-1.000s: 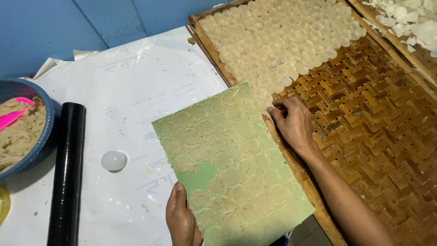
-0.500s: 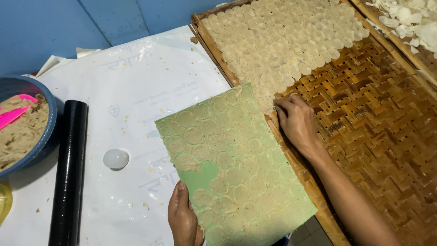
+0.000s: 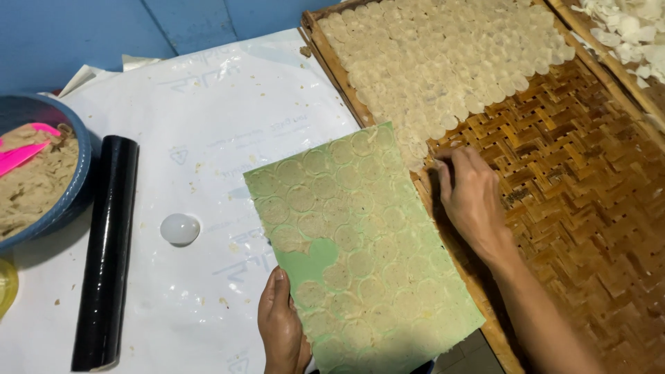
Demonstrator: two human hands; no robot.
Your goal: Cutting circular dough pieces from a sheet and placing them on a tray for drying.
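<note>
White-sheeted table (image 3: 208, 104) | left hand (image 3: 282, 325) fingers grip green board (image 3: 360, 256), shifted right | right hand (image 3: 471, 197) fingers flat, empty, moved onto woven tray (image 3: 589, 180)

The board (image 3: 360, 256) was pale green, covered with beige translucent discs; the tray (image 3: 589, 208) showed a brown herringbone weave under cream discs (image 3: 443, 62). The roller (image 3: 107, 249) was glossy black, the bowl (image 3: 66, 201) blue, the scraper (image 3: 21, 156) pink, the sheet (image 3: 228, 104) white
</note>
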